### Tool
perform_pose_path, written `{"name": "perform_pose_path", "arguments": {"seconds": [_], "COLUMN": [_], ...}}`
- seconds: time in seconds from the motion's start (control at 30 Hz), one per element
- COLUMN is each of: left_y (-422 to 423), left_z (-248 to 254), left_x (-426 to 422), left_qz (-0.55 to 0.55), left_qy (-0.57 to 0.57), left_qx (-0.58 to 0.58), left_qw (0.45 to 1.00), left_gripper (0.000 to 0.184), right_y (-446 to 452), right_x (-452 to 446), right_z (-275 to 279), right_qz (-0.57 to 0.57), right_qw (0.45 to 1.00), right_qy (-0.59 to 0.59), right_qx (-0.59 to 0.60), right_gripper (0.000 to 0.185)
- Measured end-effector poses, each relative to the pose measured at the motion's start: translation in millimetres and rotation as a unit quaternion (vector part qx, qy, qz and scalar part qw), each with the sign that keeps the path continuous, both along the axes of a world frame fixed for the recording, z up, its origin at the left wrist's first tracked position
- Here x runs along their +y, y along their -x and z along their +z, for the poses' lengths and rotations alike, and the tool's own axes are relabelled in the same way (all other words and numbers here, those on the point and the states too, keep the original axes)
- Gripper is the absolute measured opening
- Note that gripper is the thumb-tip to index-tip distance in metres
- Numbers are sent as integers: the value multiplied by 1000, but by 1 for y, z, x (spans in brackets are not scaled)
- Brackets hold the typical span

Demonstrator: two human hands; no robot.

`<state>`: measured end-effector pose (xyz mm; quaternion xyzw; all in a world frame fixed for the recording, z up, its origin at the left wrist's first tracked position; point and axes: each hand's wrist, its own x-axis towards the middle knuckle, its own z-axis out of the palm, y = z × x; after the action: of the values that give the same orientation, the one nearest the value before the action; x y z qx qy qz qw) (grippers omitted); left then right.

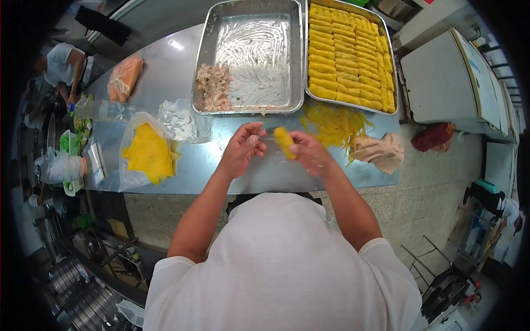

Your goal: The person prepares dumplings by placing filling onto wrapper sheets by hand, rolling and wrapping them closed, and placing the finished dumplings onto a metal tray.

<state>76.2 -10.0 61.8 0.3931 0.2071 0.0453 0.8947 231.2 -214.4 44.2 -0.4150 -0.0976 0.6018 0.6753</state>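
Observation:
Between the thumb and fingers of my right hand [310, 153] is a small yellow roll [284, 142], held upright above the steel table. My left hand [243, 149] hovers just left of it, fingers curled but apart, with nothing in them. Ahead of my hands lies a metal tray [259, 108] with pinkish minced filling [213, 88] heaped in its near left corner. Beside it, a second tray [307, 83] is packed with rows of yellow rolls [348, 60]. Yellow shreds [334, 124] lie just beyond my right hand. A plastic bag [128, 165] with yellow sheets [147, 151] rests on the left.
A crumpled beige cloth [378, 149] lies at the table's right end. Leftward are a clear bag [183, 121], a plastic bottle [107, 110] and a bag of orange food [125, 79]. Another person [65, 63] is at the far left. A white cabinet [441, 83] stands right.

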Motion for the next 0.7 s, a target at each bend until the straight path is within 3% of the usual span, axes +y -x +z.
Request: {"name": "perform_pose_path", "arguments": {"seconds": [0.03, 0.07, 0.1, 0.13, 0.17, 0.23, 0.33, 0.4, 0.53, 0.6, 0.63, 0.7], "left_y": [-6, -10, -14, -17, -19, -22, -24, -26, -28, -30, -29, -29], "left_z": [-11, -25, -42, -58, -58, -58, -53, -52, -50, -48, -48, -52], "left_x": [-5, -10, -15, -20, -22, -26, -32, -34, -37, -35, -35, -34], "left_qz": [3, -16, -35, 2, 7, 15, 25, 28, 34, 33, 26, 26], "left_qy": [2, -180, -355, -415, -414, -520, -561, -571, -578, -591, -602, -616], "left_qx": [0, 31, 63, 61, 64, 94, 112, 120, 139, 141, 139, 143], "left_qw": [1000, 983, 932, 908, 908, 849, 820, 812, 804, 794, 786, 774], "left_gripper": [48, 44, 41, 33, 33, 32, 33, 33, 32, 33, 34, 37], "right_y": [-21, -44, -69, -97, -129, -187, -286, -328, -412, -436, -445, -460], "right_x": [-11, -19, -23, -23, -24, -11, 26, 67, 141, 171, 183, 203], "right_z": [3, 6, 19, 34, 37, 53, 45, 44, 20, 16, 11, 6], "right_qz": [-26, -51, -79, -106, -125, -171, -168, -198, -152, -126, -121, 12], "right_qw": [999, 996, 992, 988, 985, 968, 935, 905, 862, 778, 780, 598], "right_qy": [-39, -78, -92, -108, -105, -55, 14, 58, 60, 129, 126, 270], "right_qx": [-4, -8, -18, -27, -65, -176, -313, -371, -480, -602, -601, -754], "right_gripper": [42, 42, 38, 34, 36, 40, 34, 32, 31, 32, 32, 44]}}
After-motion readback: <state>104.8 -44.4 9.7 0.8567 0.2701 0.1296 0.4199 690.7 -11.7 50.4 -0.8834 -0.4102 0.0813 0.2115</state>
